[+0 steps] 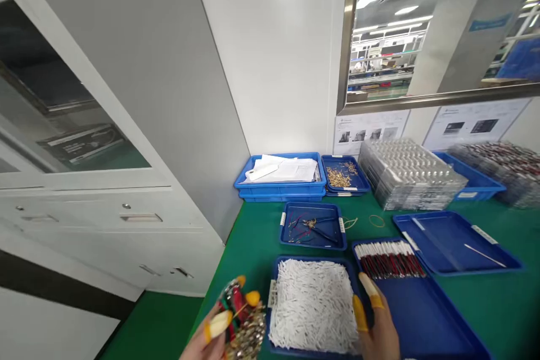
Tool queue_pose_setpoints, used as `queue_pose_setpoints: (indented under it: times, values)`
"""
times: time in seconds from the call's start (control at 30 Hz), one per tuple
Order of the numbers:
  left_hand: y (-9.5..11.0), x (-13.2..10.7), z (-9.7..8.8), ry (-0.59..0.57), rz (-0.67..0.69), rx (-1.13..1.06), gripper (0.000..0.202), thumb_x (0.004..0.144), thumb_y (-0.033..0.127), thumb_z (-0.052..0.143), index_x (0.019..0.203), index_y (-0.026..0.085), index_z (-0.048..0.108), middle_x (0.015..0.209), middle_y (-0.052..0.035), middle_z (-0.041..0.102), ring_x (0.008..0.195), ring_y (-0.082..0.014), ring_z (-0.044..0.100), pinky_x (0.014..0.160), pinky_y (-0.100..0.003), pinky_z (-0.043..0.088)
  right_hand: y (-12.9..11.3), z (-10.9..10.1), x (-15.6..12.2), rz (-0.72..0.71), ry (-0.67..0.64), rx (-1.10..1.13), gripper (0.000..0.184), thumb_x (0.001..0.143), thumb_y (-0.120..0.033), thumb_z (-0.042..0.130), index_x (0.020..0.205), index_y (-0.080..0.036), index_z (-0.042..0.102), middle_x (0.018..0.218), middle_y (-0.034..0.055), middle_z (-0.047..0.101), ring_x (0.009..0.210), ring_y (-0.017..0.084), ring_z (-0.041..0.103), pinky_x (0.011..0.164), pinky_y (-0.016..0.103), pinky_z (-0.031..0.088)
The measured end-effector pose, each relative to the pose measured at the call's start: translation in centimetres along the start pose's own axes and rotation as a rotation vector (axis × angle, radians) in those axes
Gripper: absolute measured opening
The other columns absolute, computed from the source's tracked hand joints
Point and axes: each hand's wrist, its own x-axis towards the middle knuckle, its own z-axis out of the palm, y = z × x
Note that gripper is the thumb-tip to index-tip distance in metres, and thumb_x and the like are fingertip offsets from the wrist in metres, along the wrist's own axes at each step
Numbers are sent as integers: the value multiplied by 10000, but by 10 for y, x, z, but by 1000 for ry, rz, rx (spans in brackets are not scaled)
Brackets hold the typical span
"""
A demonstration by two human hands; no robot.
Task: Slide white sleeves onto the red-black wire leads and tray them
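Observation:
My left hand [210, 334], with yellow and pale finger cots on its fingertips, grips a bundle of wires [248, 333] in red, green and black with many gold-coloured metal ends. The bundle is left of a blue tray [353, 270] full of short white tube-like pieces [312, 304]. At that tray's right side is my right hand [382, 326], also in finger cots, its thumb and fingers apart and nothing visible between them. Just beyond it, a larger blue tray [439, 320] carries a row of dark red and black wires with white ends [390, 259].
Behind lie a small tray with pliers [316, 227], a tray of gold terminals [337, 177] and a blue bin of papers [287, 170]. Stacked clear plastic trays [413, 174] stand at the back right, near another blue tray [455, 242]. A cabinet [169, 225] borders the left side.

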Motion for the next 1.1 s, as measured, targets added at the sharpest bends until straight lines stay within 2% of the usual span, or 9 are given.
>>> queue_pose_setpoints:
  times: [0.07, 0.17, 0.3, 0.4, 0.57, 0.8, 0.9, 1.0, 1.1]
  values:
    - [7, 23, 14, -146, 84, -7, 597, 554, 289, 754, 1116, 316, 556, 1110, 21, 622, 1189, -267, 391, 976, -346, 327, -33, 1, 6, -285, -133, -33, 313, 764, -298, 527, 1061, -213, 574, 1059, 90, 603, 992, 263, 559, 859, 388, 441]
    - [14, 39, 45, -327, 203, 95, 482, 646, 228, 710, 1099, 302, 566, 1222, 18, 539, 1221, -240, 345, 1004, -326, 276, -92, 8, 16, -622, -376, 1, 279, 771, -139, 516, 1022, -242, 581, 944, 61, 640, 878, 199, 605, 738, 306, 511]
    - [21, 44, 73, -494, 290, 253, 495, 689, 235, 683, 1155, 238, 515, 1182, -63, 570, 1161, -277, 420, 972, -366, 310, -135, 14, 24, -749, -407, 1, 241, 773, -117, 516, 974, -230, 585, 866, 66, 633, 792, 184, 605, 671, 301, 518]
    - [20, 52, 80, -519, 300, 229, 434, 678, 271, 691, 1085, 203, 556, 1101, -82, 615, 1069, -285, 507, 915, -377, 365, -132, 11, 27, -797, -381, -47, 219, 771, -132, 535, 960, -233, 577, 860, 62, 629, 771, 177, 606, 629, 280, 517]
    - [4, 68, 82, -553, 223, 134, 373, 702, 287, 668, 1042, 168, 571, 988, -81, 654, 876, -212, 612, 827, -329, 428, -112, 11, 26, -974, -225, -131, 306, 727, -123, 595, 1004, -247, 564, 859, 50, 661, 817, 209, 601, 669, 331, 505]
    - [-8, 69, 88, -556, 274, 150, 362, 704, 218, 675, 1042, 221, 545, 995, -34, 641, 852, -180, 603, 713, -284, 486, -110, 11, 15, -926, -60, -135, 280, 706, -52, 559, 952, -183, 587, 848, 52, 679, 773, 192, 605, 651, 313, 489]
    - [-9, 64, 92, -544, 312, 219, 370, 668, 248, 708, 1002, 196, 555, 958, -46, 641, 838, -176, 594, 720, -281, 483, -109, 7, 11, -938, -82, -209, 234, 734, -50, 538, 936, -157, 589, 855, 67, 672, 735, 176, 595, 607, 297, 473]
    - [-13, 56, 89, -549, 332, 305, 368, 664, 262, 711, 985, 167, 558, 943, -60, 636, 857, -177, 582, 764, -281, 463, -106, 1, 4, -1075, -170, -312, 138, 800, -105, 476, 859, -144, 595, 808, 79, 665, 688, 172, 580, 561, 298, 453]
    - [-19, 46, 77, -567, 311, 356, 326, 663, 219, 714, 943, 141, 568, 870, -62, 643, 794, -167, 590, 740, -278, 464, -101, 0, -9, -1215, -244, -341, 238, 845, -107, 370, 736, -153, 576, 676, 55, 636, 627, 158, 560, 588, 327, 446]
